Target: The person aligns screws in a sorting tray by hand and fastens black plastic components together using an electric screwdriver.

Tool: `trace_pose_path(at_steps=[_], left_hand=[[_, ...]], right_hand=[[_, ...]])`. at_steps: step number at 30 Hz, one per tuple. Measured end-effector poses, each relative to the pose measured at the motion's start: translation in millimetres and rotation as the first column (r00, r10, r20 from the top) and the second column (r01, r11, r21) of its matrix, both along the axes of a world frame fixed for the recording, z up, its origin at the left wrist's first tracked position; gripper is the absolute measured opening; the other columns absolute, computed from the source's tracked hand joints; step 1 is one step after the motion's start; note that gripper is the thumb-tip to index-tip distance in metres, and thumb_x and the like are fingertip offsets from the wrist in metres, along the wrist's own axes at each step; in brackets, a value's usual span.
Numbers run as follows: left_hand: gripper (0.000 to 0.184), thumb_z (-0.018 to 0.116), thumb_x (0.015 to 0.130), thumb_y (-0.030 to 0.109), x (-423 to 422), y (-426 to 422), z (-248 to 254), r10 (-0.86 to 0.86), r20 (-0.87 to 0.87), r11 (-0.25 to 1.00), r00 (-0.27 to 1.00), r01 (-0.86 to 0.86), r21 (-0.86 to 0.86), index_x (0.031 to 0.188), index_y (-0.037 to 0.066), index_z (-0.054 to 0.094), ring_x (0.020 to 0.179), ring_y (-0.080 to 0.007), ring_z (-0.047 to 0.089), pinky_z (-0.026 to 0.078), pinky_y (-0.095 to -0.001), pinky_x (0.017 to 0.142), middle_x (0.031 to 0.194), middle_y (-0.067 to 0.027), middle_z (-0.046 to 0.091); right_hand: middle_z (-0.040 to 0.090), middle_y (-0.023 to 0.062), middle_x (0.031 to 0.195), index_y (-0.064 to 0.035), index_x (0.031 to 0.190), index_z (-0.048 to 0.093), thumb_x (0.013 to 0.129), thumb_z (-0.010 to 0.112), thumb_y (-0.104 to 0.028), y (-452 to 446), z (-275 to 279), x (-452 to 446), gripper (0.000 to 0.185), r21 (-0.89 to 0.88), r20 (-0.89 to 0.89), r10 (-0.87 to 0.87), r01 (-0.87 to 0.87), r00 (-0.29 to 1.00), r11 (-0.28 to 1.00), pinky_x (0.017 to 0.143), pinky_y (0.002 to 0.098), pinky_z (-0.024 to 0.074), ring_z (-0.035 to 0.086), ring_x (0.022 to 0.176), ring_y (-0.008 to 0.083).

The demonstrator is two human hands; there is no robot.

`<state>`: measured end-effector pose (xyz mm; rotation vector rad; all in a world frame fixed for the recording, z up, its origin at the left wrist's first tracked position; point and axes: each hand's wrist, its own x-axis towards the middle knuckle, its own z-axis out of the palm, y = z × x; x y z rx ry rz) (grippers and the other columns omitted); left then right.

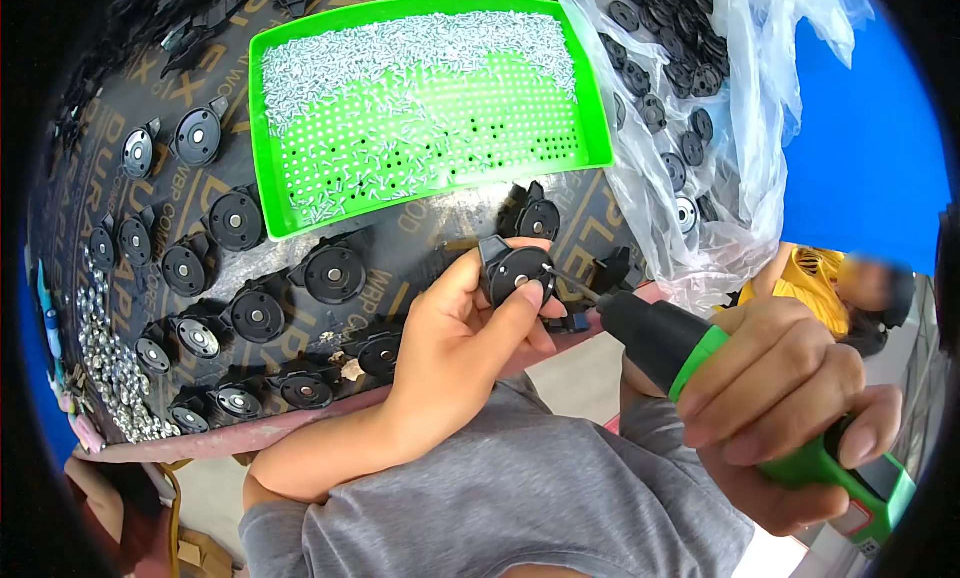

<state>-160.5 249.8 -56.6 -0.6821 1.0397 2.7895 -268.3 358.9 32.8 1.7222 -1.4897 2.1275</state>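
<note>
My left hand [465, 328] grips a round black plastic part [517, 270] with a metal centre, the thumb pressed on its face. In my right hand [790, 408] is a green and black cordless screwdriver [665, 338], fingers wrapped round its handle. Its thin bit reaches the right edge of the round part, near a small screw; whether the tip sits in the screw head I cannot tell. Just behind the left fingers another black round part [538, 218] lies on the table.
A green perforated tray [430, 183] of small silver screws stands at the back. Several black round parts [257, 313] lie in rows at left, beside loose shiny metal pieces [120, 378]. Clear plastic sheeting [740, 168] with more black discs lies at right. Another person [810, 288] is at far right.
</note>
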Motion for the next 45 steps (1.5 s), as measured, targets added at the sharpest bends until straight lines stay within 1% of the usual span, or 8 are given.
trace_pose_path(at_steps=[19,23,26,28,30,34,36,45], left_hand=[[0.028,0.053,0.095,0.009,0.7,1.7,0.8,0.033,0.008,0.993,0.999,-0.032,-0.112,0.122,0.003,0.05,0.069,-0.0059,0.059,0.047,-0.0193,0.062,0.088,-0.0054,0.065],[0.03,0.051,0.095,0.004,1.5,6.8,-1.6,0.017,0.004,1.0,1.0,-0.017,0.016,0.125,0.002,0.05,0.075,-0.0062,0.056,0.047,-0.0201,0.069,0.093,-0.0048,0.061],[0.03,0.055,0.094,0.009,-0.8,6.4,-8.2,0.051,-0.041,0.97,0.998,-0.059,-0.235,0.124,0.007,0.053,0.081,-0.0079,0.055,0.045,-0.0207,0.071,0.096,-0.0046,0.061],[0.028,0.059,0.091,0.011,-2.9,0.9,-12.5,-0.011,-0.218,0.677,0.976,-0.153,-0.72,0.119,0.01,0.059,0.08,-0.0086,0.052,0.043,-0.0209,0.07,0.098,-0.0042,0.056],[0.027,0.062,0.088,0.013,-0.5,0.0,-0.7,-0.011,-0.118,0.749,0.993,-0.07,-0.659,0.115,0.011,0.063,0.078,-0.0093,0.049,0.041,-0.0209,0.068,0.099,-0.0043,0.052],[0.029,0.061,0.089,0.007,-1.4,1.5,-3.3,-0.045,-0.158,0.832,0.986,-0.05,-0.552,0.118,0.007,0.059,0.081,-0.0074,0.05,0.041,-0.0196,0.066,0.104,-0.0046,0.053],[0.032,0.06,0.089,0.001,-0.5,3.7,-1.2,0.073,-0.071,0.985,0.995,-0.083,-0.152,0.119,0.003,0.053,0.087,-0.0079,0.053,0.044,-0.0192,0.069,0.107,-0.0041,0.053],[0.022,0.047,0.096,0.007,-1.1,6.6,0.2,0.054,-0.056,0.997,0.997,-0.057,-0.048,0.113,0.004,0.033,0.087,-0.0189,0.061,0.053,-0.0325,0.079,0.106,-0.0141,0.054]], right_hand=[[0.054,0.0066,0.064,-0.0031,0.103,0.042,0.09,0.058,-0.031,-6.8,-11.7,0.8,0.034,-0.064,0.093,-0.1,0.107,0.991,0.992,0.038,0.0246,0.0492,0.054,0.045,0.0152],[0.059,0.0074,0.063,-0.0032,0.101,0.047,0.082,0.072,-0.025,-5.2,-1.3,-28.0,0.038,-0.006,0.004,0.365,-0.365,0.931,0.931,0.041,0.0252,0.0531,0.06,0.047,0.0154],[0.058,0.0069,0.063,-0.0029,0.099,0.05,0.084,0.068,-0.029,3.1,4.8,-37.8,0.035,-0.073,0.071,0.334,-0.329,0.94,0.941,0.039,0.0254,0.0519,0.058,0.046,0.0135],[0.051,0.0047,0.062,-0.0055,0.105,0.049,0.09,0.052,-0.04,2.8,5.8,-41.6,0.037,-0.008,0.121,0.108,-0.108,0.987,0.994,0.038,0.0291,0.0442,0.049,0.044,0.0125],[0.046,0.0054,0.062,-0.0108,0.104,0.047,0.093,0.043,-0.037,-5.6,-12.9,-48.9,0.029,0.066,0.296,-0.274,0.266,0.915,0.962,0.039,0.0327,0.0372,0.041,0.042,0.0166],[0.046,0.0084,0.057,-0.0079,0.099,0.045,0.093,0.046,-0.027,-26.0,-39.7,-74.1,0.021,0.127,0.192,-0.358,0.339,0.914,0.932,0.041,0.0341,0.0405,0.043,0.041,0.0189],[0.052,0.0097,0.053,0.0007,0.1,0.042,0.092,0.052,-0.011,-28.1,-43.3,-77.8,0.017,0.009,0.27,-0.269,0.277,0.925,0.961,0.038,0.0291,0.0423,0.047,0.037,0.0163],[0.053,0.01,0.055,0.0012,0.1,0.042,0.091,0.052,-0.011,-29.4,-49.2,-77.2,0.018,0.032,0.285,-0.305,0.309,0.909,0.951,0.038,0.0274,0.0419,0.046,0.037,0.0154]])
